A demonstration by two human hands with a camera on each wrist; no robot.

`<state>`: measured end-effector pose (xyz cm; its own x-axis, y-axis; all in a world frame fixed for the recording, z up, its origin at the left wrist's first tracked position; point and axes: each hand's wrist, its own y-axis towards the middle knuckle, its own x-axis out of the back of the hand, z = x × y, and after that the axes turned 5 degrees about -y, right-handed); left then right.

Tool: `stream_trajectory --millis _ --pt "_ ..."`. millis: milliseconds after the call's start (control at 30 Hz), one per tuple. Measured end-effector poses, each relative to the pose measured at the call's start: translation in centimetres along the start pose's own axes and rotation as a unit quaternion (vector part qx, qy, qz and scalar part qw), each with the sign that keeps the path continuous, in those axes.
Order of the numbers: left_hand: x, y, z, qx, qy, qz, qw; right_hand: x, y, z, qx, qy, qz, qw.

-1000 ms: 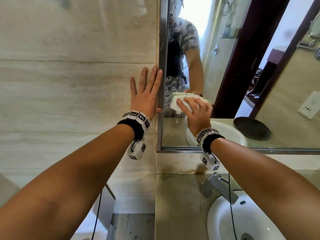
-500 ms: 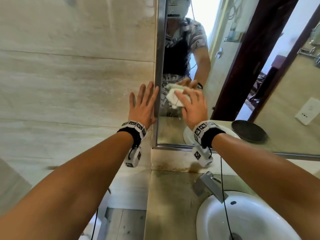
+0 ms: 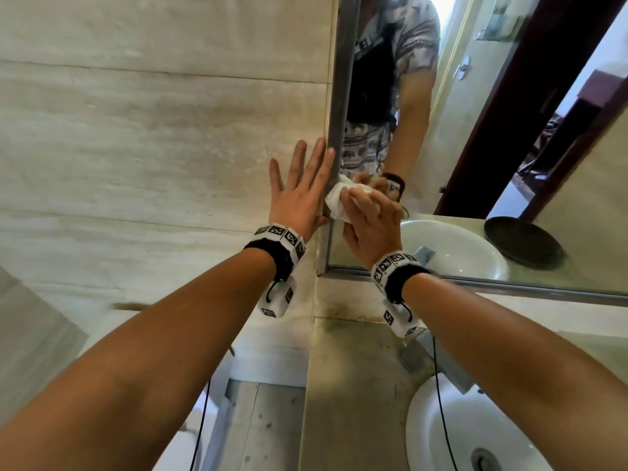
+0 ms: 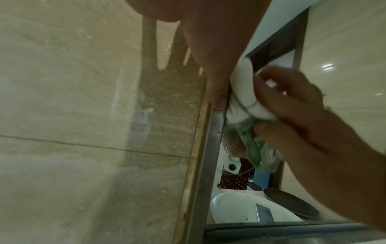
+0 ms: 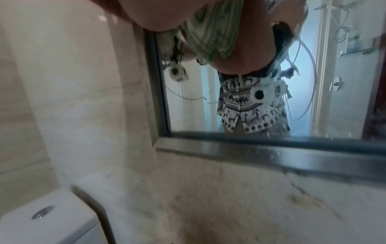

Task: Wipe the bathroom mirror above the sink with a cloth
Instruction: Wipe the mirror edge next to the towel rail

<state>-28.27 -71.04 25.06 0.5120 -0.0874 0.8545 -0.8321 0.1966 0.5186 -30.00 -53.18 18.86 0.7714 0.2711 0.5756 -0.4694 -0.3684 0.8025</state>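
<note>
The mirror (image 3: 475,130) has a metal frame (image 3: 339,96) set into a beige tiled wall. My right hand (image 3: 370,226) grips a bunched white and pale green cloth (image 3: 334,202) and presses it on the glass right at the left frame, low on the mirror. The left wrist view shows its fingers (image 4: 292,107) curled round the cloth (image 4: 244,92), thumb underneath. My left hand (image 3: 302,185) lies flat and open on the tile just left of the frame, with its thumb (image 4: 217,92) touching the frame beside the cloth. In the right wrist view the cloth (image 5: 208,33) hangs under my palm.
A white sink (image 3: 475,436) with a metal faucet (image 3: 441,365) sits in the stone counter (image 3: 346,385) below the mirror. A white toilet cistern (image 5: 48,219) stands lower left. A dark plate (image 3: 523,243) shows in the reflection. Wrist cables hang over the basin.
My right hand has slid the cloth leftwards across the glass until it meets the left frame. The left hand has stayed flat on the wall.
</note>
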Motion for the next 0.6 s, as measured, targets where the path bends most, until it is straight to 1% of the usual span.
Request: stream_trajectory --millis 100,200,267,400,500,600 --pt "-0.7 0.0 0.3 0.002 0.004 -0.023 1.0 -1.5 -2.7 0.1 0.011 0.028 0.028 0.999" --pt "-0.6 -0.1 0.3 -0.002 0.014 -0.036 0.999 -2.1 -3.5 0.3 0.008 0.027 0.048 0.998" --pt "-0.6 -0.3 0.3 -0.008 0.015 -0.028 0.999 -2.3 -4.1 0.2 0.015 0.029 0.042 0.999" --pt "-1.8 -1.9 0.7 0.009 0.014 -0.021 1.0 -2.7 -4.9 0.1 0.027 0.028 0.047 0.998" --pt "-3.5 -3.4 0.8 0.014 0.019 0.005 1.0 -3.5 -5.9 0.3 0.035 0.012 0.054 0.998" --pt "-4.5 -3.8 0.4 0.02 0.023 0.027 0.999 -4.4 -7.1 0.3 0.036 0.009 0.066 0.997"
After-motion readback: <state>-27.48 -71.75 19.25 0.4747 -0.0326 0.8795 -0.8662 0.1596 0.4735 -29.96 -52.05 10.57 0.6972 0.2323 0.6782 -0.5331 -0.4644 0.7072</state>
